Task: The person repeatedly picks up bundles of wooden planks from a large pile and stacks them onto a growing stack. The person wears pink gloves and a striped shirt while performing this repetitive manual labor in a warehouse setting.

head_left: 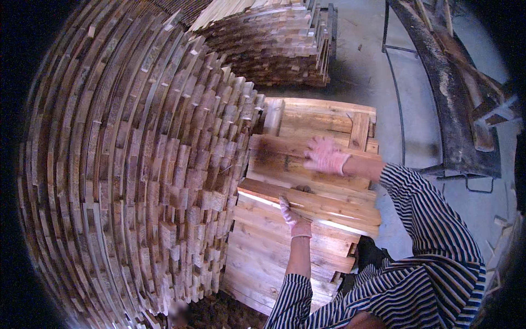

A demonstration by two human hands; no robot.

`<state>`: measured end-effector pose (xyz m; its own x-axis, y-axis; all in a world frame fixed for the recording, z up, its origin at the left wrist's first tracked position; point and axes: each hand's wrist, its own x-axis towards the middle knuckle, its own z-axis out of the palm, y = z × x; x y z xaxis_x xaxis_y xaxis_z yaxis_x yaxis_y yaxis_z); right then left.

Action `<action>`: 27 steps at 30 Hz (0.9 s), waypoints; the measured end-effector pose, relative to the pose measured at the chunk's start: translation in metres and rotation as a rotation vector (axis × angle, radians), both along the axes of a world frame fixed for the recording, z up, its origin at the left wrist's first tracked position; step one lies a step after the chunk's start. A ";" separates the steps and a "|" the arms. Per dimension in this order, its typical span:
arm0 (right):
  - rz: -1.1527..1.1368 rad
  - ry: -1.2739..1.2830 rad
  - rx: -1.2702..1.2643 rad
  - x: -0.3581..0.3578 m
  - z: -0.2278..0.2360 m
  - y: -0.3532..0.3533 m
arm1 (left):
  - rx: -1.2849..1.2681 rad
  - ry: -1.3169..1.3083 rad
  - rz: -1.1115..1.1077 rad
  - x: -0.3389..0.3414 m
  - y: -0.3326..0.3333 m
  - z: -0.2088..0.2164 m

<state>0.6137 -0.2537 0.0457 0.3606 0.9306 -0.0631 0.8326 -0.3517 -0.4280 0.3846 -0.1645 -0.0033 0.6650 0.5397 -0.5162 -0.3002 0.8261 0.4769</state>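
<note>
Both my hands wear pale pink gloves. My left hand (295,219) is at the near edge of a long wooden board (329,207); one finger shows along its edge, the others are partly hidden, and the hand appears to grip it. Farther off, my right hand (326,156) has its fingers spread over another board (274,145), slightly smeared by motion; whether it touches the wood I cannot tell. Beneath lies a pile of planks (263,230) laid side by side, their right ends uneven. A short crosspiece (359,130) lies across the far planks.
A tall stack of boards (164,164) rises close on the left, ends facing me. Another stack (274,49) stands beyond the pile. On the right, a dark metal frame (449,104) with scrap wood stands on the grey floor (408,93).
</note>
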 end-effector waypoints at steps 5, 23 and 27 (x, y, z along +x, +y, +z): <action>0.056 0.424 -0.050 -0.059 0.054 -0.036 | 0.158 -0.013 0.028 0.043 -0.013 0.043; 0.087 0.228 0.006 -0.006 0.066 0.002 | 0.029 -0.030 0.112 0.053 0.006 0.014; 0.067 0.420 0.008 -0.003 0.051 -0.032 | 0.400 0.139 -0.125 0.106 -0.020 0.058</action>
<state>0.6104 -0.2859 0.0962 0.2437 0.9522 -0.1843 0.6062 -0.2979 -0.7374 0.4908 -0.1848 0.0543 0.6770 0.6349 -0.3722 -0.1197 0.5940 0.7955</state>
